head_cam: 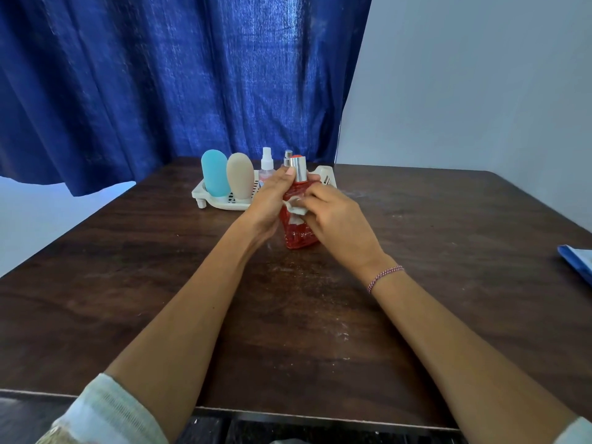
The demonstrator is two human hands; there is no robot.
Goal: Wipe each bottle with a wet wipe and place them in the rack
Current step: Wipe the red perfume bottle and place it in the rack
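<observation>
Readable text: none; no word, brand or number can be made out anywhere.
Red bottle (301, 235): it carries a white label patch on its front, near the middle of the tabletop. The print on the patch is a blur, and the wet wipe (296, 209) covers its upper part.
Lower front of the red bottle: faint pale marks that may be lettering, too small to read.
Blue packet (578, 261): it lies at the right edge of the tabletop, cut off by the frame. Its top face is pale and shows no legible print.
Clear spray bottle (266, 165): it stands near the far edge of the tabletop, and any marking on it is too small to tell.
</observation>
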